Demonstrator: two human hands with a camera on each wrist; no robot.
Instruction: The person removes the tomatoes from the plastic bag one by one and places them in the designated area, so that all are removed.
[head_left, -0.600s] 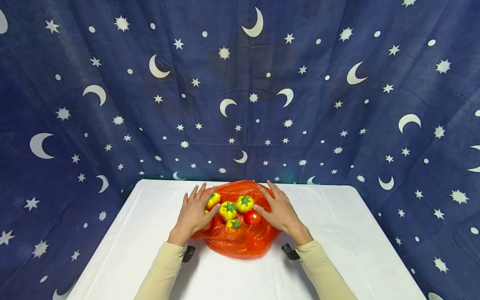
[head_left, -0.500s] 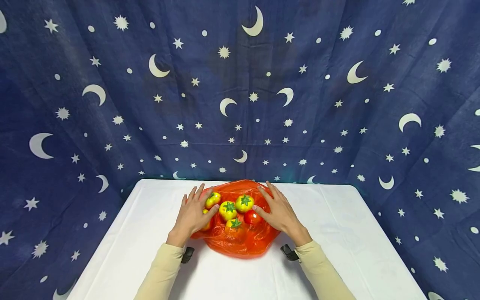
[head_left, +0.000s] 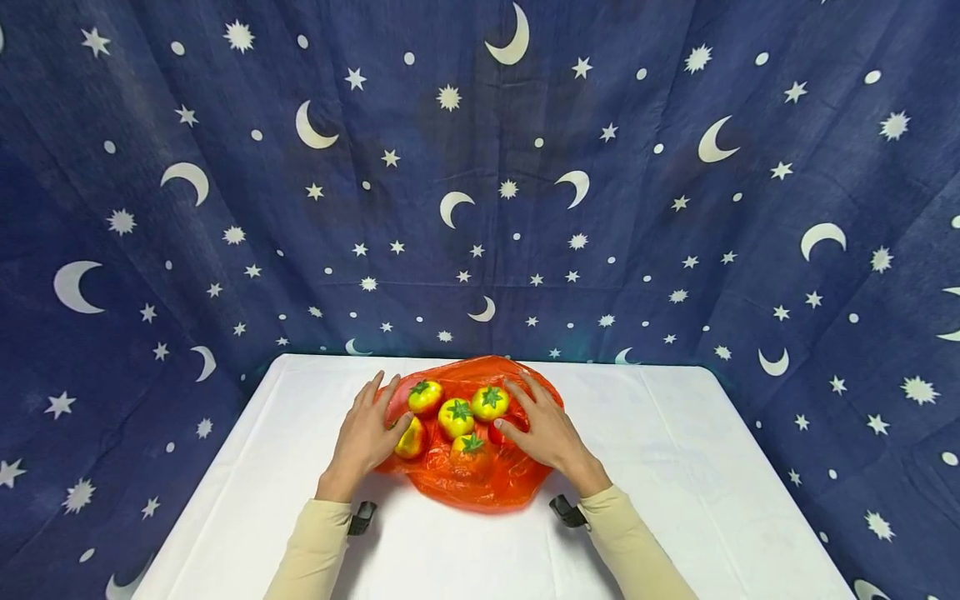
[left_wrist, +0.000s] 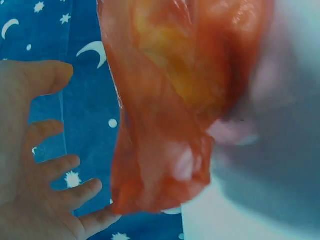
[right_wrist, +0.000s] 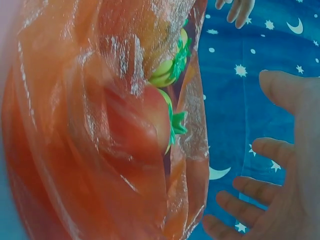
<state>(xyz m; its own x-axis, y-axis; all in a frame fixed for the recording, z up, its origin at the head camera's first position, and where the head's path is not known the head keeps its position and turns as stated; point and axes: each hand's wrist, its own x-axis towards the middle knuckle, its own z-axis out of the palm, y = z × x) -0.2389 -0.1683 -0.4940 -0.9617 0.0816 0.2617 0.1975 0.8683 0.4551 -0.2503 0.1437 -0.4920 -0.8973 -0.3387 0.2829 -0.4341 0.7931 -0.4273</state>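
Observation:
A thin red plastic bag (head_left: 480, 493) lies spread on the table with its mouth opened upward. Inside sit several tomato-like fruits (head_left: 456, 419), yellow-green on top with green star-shaped leaves, and a red one (head_left: 496, 432) half hidden by my right thumb. My left hand (head_left: 363, 439) is at the bag's left edge, fingers spread and holding nothing, beside a yellow-orange fruit (head_left: 410, 439). Over the right edge hovers my right hand (head_left: 550, 431), its fingers apart and relaxed. In the right wrist view the bag (right_wrist: 100, 165) stands clear of that hand's fingers.
The white-covered table (head_left: 660, 500) extends on both sides of the bag. Behind it hangs a dark blue curtain (head_left: 480, 208) with moons and stars, close to the table's back edge. A black wrist device (head_left: 362, 517) shows under the left wrist.
My left hand has moved left, uncovering the fruits on that side. My right hand has shifted slightly left, covering more of the red fruit. The bag's left side has spread outward a little.

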